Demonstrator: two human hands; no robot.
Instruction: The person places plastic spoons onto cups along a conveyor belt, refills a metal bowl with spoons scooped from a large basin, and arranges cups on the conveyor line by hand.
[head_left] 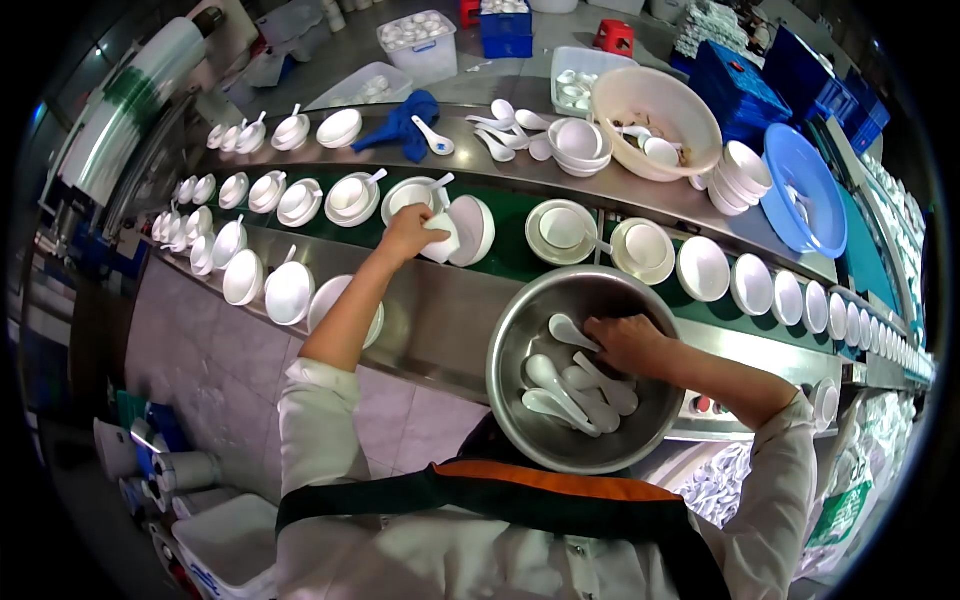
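Observation:
My left hand reaches over the green belt and grips a small white cup by its side. Touching or very near that cup is a white bowl, tipped toward it. Just behind my hand sits a stacked set with a spoon handle sticking out. My right hand is inside a large steel basin, fingers closed at the handle end of a white soup spoon. Several more white spoons lie in the basin below it. My right fingertips are partly hidden.
Bowl sets line the belt leftward; single bowls line it rightward. Along the back shelf are loose spoons, a blue cloth, a cream basin and a blue basin. More bowls stand on the near ledge.

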